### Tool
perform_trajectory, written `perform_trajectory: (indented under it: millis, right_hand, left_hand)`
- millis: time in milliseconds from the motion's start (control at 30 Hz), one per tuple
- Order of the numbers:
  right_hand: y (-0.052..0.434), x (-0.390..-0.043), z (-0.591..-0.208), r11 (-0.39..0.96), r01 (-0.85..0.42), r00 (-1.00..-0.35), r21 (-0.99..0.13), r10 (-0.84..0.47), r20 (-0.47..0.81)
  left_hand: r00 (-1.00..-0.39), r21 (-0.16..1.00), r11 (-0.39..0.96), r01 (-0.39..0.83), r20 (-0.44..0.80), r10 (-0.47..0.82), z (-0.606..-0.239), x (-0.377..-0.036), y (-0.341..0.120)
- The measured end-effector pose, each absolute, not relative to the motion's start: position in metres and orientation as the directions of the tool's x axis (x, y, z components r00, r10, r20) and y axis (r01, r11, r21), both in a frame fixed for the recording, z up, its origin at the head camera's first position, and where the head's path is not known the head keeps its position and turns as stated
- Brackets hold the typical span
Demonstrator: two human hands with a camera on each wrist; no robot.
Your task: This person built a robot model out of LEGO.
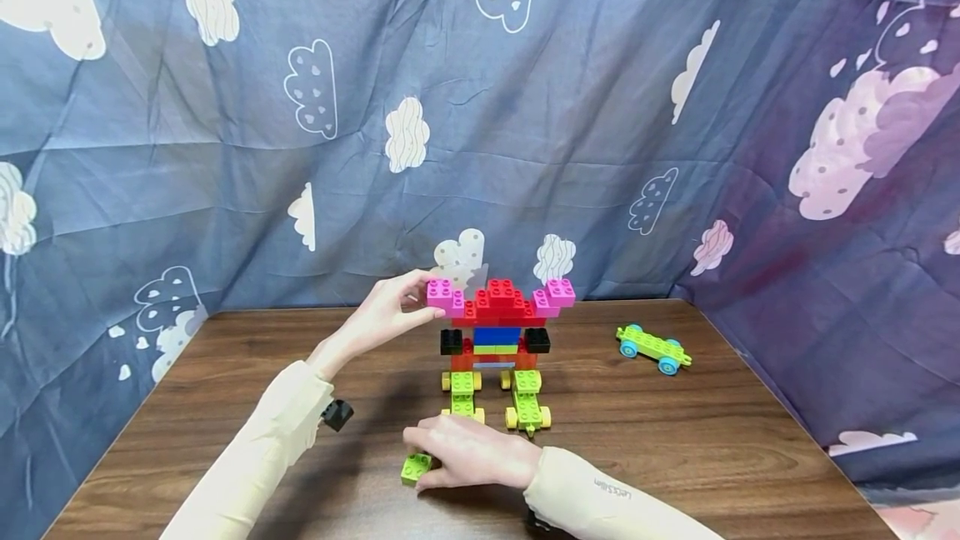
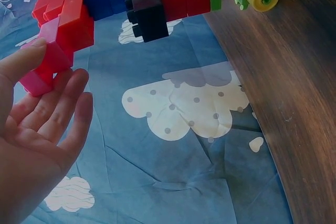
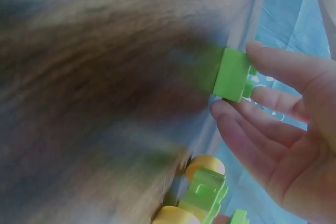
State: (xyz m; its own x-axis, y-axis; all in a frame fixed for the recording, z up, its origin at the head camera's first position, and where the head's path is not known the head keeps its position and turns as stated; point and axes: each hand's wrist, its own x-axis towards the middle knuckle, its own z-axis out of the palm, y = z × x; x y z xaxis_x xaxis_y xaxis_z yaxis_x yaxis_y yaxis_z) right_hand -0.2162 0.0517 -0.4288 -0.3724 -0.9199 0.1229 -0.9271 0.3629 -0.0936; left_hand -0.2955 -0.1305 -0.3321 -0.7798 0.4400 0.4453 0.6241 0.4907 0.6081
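A figure built of toy building bricks stands on the table, with a red top (image 1: 501,294), a blue middle (image 1: 497,336), black bricks (image 1: 452,342) at the sides and lime wheeled bases (image 1: 527,407) below. My left hand (image 1: 393,305) pinches the pink bricks (image 1: 446,294) at the figure's left arm, thumb on one side and fingers on the other, as the left wrist view also shows. Low in front of the figure, my right hand (image 1: 476,450) holds a lime green brick (image 3: 232,74) between thumb and fingertips, close to the tabletop. Its studs face the palm.
A lime toy car base with blue wheels (image 1: 654,348) sits on the wooden table (image 1: 600,473) at the right. Behind the table hangs a blue cloth (image 1: 525,148) printed with clouds. A matching pink arm (image 1: 555,294) juts from the figure's right side.
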Motion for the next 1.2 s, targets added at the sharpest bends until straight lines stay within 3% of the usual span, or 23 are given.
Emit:
perform_trajectory:
  millis: [267,567,833,967,1200]
  right_hand:
    - [0.058,-0.211,-0.422,0.382,-0.910,-0.395,-0.162,-0.917,0.058]
    - [0.077,-0.212,-0.401,0.345,-0.907,-0.386,-0.242,-0.911,0.147]
    - [0.098,-0.213,-0.373,0.404,-0.865,-0.467,-0.299,-0.866,0.181]
    - [0.107,-0.216,-0.361,0.425,-0.855,-0.492,-0.298,-0.846,0.204]
    - [0.124,-0.224,-0.342,0.395,-0.887,-0.457,-0.238,-0.826,0.329]
  left_hand:
    - [-0.782,0.609,0.492,0.622,0.444,0.437,-0.333,-0.295,-0.130]
    - [-0.782,0.604,0.498,0.622,0.447,0.435,-0.334,-0.295,-0.131]
    - [-0.774,0.591,0.500,0.633,0.458,0.438,-0.334,-0.296,-0.130]
    - [-0.774,0.583,0.510,0.633,0.458,0.438,-0.333,-0.296,-0.130]
    - [-0.774,0.585,0.508,0.633,0.456,0.439,-0.333,-0.296,-0.130]
